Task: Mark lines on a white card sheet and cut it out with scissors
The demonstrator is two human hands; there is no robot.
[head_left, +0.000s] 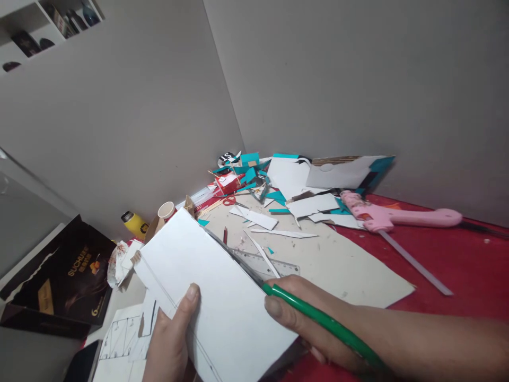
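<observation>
- Flat white card sheet (230, 297) with dark ruled lines, held above the red tabletop (477, 276); probably light, stiffish, creasable.
- Left hand (170, 334) grasps its left side, a sensible hold.
- Right hand (322, 297) grips green-handled metal scissors (310, 306).

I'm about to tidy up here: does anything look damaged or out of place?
Yes: the black box at left has a ragged pale edge, as if torn. White offcuts lie strewn beyond the held white card, and one thin strip crosses the clear ruler.
</observation>
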